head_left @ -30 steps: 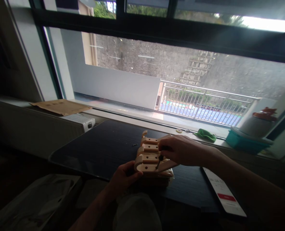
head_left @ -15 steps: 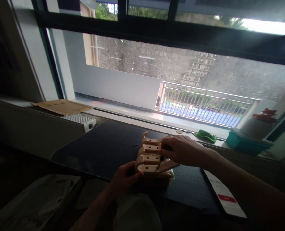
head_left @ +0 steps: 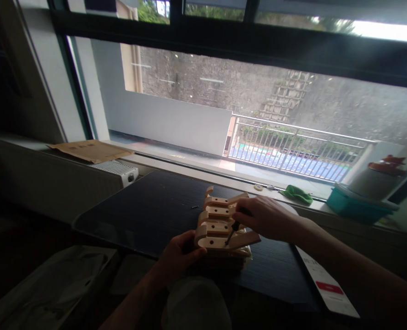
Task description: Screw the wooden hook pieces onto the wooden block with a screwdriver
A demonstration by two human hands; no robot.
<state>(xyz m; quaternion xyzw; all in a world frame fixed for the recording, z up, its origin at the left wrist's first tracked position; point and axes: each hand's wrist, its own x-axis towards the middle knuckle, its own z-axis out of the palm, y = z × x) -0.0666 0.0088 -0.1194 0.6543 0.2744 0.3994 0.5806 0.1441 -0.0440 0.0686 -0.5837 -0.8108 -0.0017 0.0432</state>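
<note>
A stack of pale wooden pieces with round holes (head_left: 214,229) lies at the near edge of a dark table (head_left: 148,206). My left hand (head_left: 178,256) is closed on the stack's near left corner. My right hand (head_left: 263,217) is wrapped round a small dark-handled screwdriver (head_left: 231,231), whose tip points down into the nearest wooden piece.
A tiny dark screw (head_left: 195,207) lies on the table left of the stack. A phone with a lit screen (head_left: 329,288) sits at the right. On the windowsill stand a green cloth (head_left: 298,195), a teal box (head_left: 356,208), a white heater (head_left: 117,169) and cardboard (head_left: 88,150).
The view has shifted slightly; both hands and the wooden stack keep the same pose, with the screwdriver still on the nearest piece.
</note>
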